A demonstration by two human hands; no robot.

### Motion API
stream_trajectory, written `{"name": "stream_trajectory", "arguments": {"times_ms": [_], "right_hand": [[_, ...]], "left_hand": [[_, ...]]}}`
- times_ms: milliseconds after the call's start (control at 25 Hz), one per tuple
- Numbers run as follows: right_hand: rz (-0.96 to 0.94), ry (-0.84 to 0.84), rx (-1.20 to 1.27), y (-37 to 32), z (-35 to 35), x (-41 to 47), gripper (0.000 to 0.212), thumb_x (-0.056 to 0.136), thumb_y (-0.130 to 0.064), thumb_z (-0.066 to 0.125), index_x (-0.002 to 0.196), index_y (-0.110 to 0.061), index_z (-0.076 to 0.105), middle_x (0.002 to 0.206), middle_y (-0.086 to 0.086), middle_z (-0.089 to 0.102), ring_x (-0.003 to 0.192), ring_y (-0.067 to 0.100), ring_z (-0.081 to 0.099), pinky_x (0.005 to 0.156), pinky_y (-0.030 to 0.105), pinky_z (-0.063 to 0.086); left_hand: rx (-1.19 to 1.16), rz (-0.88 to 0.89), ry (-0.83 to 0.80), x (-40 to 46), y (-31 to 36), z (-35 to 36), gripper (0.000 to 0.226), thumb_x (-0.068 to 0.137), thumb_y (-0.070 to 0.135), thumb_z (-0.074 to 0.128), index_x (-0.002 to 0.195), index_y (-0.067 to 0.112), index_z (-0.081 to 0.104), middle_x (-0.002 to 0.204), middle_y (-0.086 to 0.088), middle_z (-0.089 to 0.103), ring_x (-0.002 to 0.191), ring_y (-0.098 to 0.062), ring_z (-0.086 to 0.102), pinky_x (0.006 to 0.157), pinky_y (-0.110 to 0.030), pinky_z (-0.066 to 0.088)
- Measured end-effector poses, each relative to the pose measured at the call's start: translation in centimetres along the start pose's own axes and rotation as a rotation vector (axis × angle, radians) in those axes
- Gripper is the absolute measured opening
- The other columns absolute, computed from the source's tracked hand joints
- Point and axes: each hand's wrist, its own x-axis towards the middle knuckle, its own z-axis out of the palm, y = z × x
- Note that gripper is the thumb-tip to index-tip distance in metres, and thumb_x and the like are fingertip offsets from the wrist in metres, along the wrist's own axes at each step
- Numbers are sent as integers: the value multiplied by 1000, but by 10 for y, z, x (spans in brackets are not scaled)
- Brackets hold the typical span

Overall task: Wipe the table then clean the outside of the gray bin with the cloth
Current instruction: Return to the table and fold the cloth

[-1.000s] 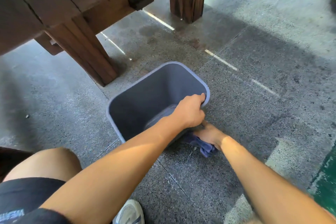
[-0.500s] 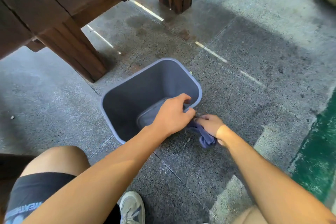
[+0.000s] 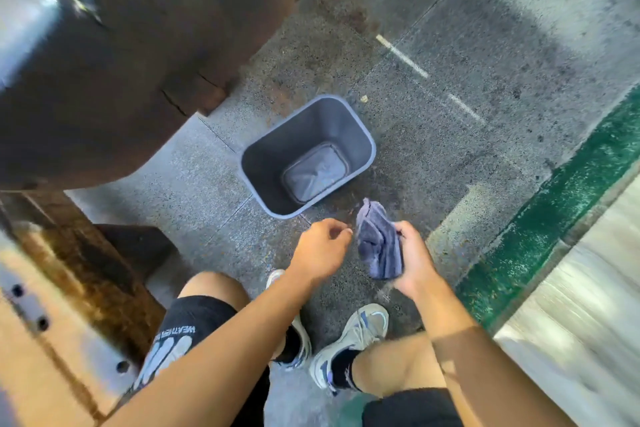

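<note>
The gray bin (image 3: 363, 142) stands upright and empty on the stone floor, below and in front of me. My right hand (image 3: 414, 258) grips the crumpled blue cloth (image 3: 377, 239) in the air, above the floor near the bin's close corner. My left hand (image 3: 320, 248) hovers just left of the cloth with fingers loosely curled and nothing in them. Neither hand touches the bin. The dark wooden table (image 3: 104, 45) fills the upper left, blurred.
A wooden bench (image 3: 52, 305) sits at the lower left beside my leg. My two shoes (image 3: 349, 336) stand on the floor under my arms. A green painted strip (image 3: 554, 211) and a pale ledge run along the right.
I have risen from a crouch, so the bin looks smaller and farther. My left hand let go of the bin's rim. My right hand lifted the cloth off the bin's side.
</note>
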Motion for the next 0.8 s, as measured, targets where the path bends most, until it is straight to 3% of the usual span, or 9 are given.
{"name": "stream_trajectory", "arguments": {"times_ms": [80, 200, 320, 440, 600, 680, 800], "right_hand": [[29, -38, 66, 6, 19, -44, 29, 78, -25, 54, 89, -7, 73, 80, 11, 71, 66, 24, 68, 62, 29, 54], [39, -40, 115, 11, 48, -99, 53, 79, -25, 52, 124, -1, 66, 101, 18, 71, 80, 30, 67, 76, 39, 50], [-4, -55, 64, 6, 84, -159, 56, 87, -15, 46, 141, -2, 53, 116, 22, 67, 94, 34, 65, 87, 46, 48], [-94, -130, -34, -9, 123, -210, 47, 93, -2, 34, 134, -6, 57, 117, 22, 69, 97, 33, 69, 88, 48, 52], [-229, -187, -186, -27, 190, -267, 40, 96, 6, 44, 131, -6, 58, 121, 20, 69, 105, 30, 69, 99, 46, 52], [-343, -124, -364, -31, 219, -289, 34, 94, 6, 57, 122, -10, 62, 118, 16, 70, 104, 25, 68, 99, 42, 52], [-473, -86, -710, -35, 260, -323, 29, 88, -1, 72, 108, -21, 65, 107, 5, 73, 96, 14, 71, 85, 29, 56]], "left_hand": [[-203, -24, -68, -40, 10, -5, 18, 86, 29, 70, 103, 24, 70, 86, 0, 71, 71, -12, 63, 78, -33, 54], [-378, -43, -29, -95, 35, -25, 18, 84, 17, 75, 101, 20, 69, 76, 3, 66, 63, -7, 60, 70, -31, 55], [-431, -58, 27, -148, 64, -57, 25, 79, 22, 78, 102, 16, 70, 80, 1, 67, 71, -15, 65, 74, -34, 58], [-572, -132, 33, -187, 87, -91, 51, 66, 38, 84, 106, 14, 64, 98, -8, 71, 81, -19, 68, 85, -40, 59], [-811, -197, -63, -225, 108, -153, 88, 52, 49, 89, 124, 11, 56, 118, -20, 71, 101, -29, 73, 94, -47, 57], [-960, -164, -107, -242, 109, -183, 84, 63, 41, 89, 130, 2, 56, 120, -25, 70, 99, -29, 72, 90, -42, 59], [-1074, -86, -154, -271, 116, -224, 42, 86, 19, 77, 119, -4, 66, 100, -16, 75, 82, -21, 72, 80, -32, 58]]}}
